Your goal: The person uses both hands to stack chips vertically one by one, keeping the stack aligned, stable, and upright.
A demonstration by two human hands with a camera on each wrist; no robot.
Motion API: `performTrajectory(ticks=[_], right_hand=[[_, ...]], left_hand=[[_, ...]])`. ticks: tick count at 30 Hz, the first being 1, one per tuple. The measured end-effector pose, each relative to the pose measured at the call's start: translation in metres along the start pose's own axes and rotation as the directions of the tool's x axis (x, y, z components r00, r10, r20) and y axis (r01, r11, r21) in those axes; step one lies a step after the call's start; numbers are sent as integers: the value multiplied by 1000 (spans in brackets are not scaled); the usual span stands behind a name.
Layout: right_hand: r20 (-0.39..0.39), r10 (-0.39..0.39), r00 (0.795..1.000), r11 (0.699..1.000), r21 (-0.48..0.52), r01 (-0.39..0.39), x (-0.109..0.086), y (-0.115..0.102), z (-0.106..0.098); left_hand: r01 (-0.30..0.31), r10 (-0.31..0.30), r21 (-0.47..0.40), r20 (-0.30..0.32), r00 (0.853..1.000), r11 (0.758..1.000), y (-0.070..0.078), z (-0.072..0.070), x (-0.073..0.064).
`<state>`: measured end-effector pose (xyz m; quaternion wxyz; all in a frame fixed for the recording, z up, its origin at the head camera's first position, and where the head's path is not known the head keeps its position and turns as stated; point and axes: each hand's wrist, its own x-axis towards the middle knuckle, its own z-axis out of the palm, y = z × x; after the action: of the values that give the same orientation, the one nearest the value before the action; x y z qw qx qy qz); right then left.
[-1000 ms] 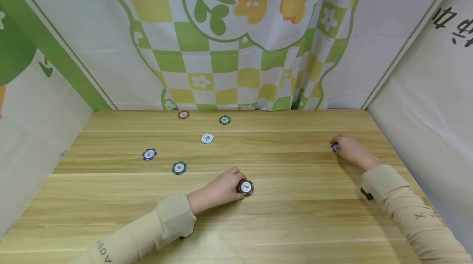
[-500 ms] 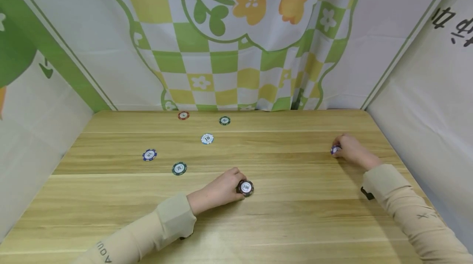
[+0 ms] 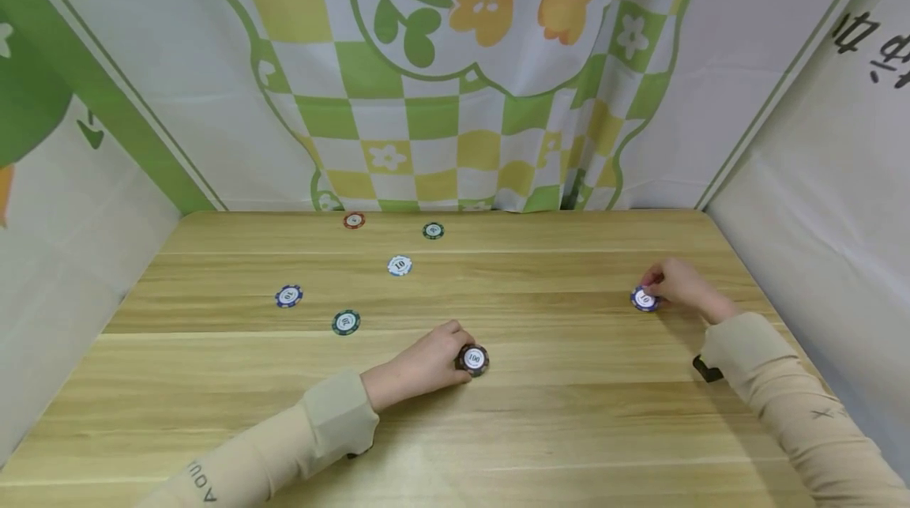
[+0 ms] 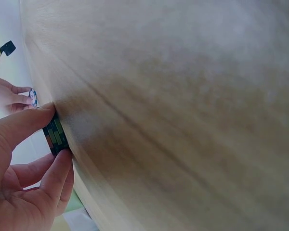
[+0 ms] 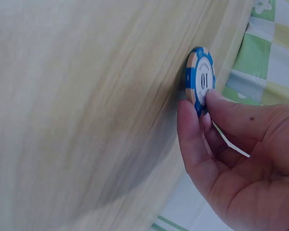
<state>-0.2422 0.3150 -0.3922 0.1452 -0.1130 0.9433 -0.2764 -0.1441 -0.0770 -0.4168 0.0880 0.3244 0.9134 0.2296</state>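
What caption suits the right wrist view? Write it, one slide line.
A right hand pinches a blue-patterned chip marked 10 above a wooden table.

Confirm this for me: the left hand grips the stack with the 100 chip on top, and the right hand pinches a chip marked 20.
Not quite: the number is wrong. The right hand pinches a chip marked 10, as the right wrist view shows. The left hand does grip the 100-topped stack.
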Motion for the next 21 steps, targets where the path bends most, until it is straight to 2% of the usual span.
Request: performTrajectory(ticks=[5, 8, 12, 21], right_hand=[[94, 46, 995, 987, 151, -60, -2, -3, 0], [147, 67, 987, 963, 248, -102, -2, -5, 2], [176, 68, 982, 936, 330, -124, -2, -5, 5], [204, 66, 977, 920, 367, -139, -4, -21, 13]], left_hand=[[3, -3, -2, 6, 1000, 1000, 0, 0, 0], [4, -4, -3, 7, 1000, 1000, 0, 0, 0], [1, -1, -2, 0, 1000, 1000, 0, 0, 0], [6, -6, -5, 5, 1000, 1000, 0, 0, 0]])
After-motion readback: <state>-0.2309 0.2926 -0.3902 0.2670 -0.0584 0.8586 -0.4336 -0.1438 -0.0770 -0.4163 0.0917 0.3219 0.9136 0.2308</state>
